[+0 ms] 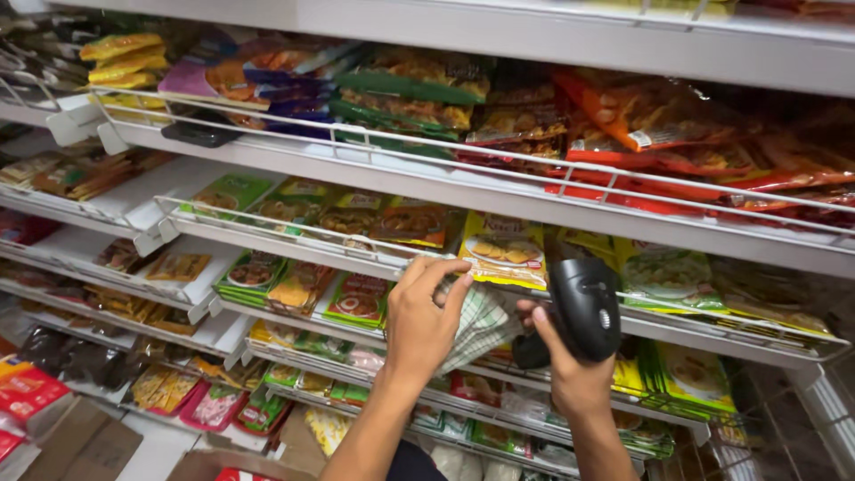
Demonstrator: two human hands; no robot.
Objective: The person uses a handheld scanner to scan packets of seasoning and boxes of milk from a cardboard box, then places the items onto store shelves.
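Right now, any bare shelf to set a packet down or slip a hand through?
Bare white shelf left of the green packets; another patch below the orange packets. Crowded around the left hand, the right hand holding the black handheld scanner, and the checked packets.

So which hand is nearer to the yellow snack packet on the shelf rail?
Left. The left hand has its fingertips right at the lower left edge of the yellow snack packet. The right hand is lower and to the right, holding a black scanner.
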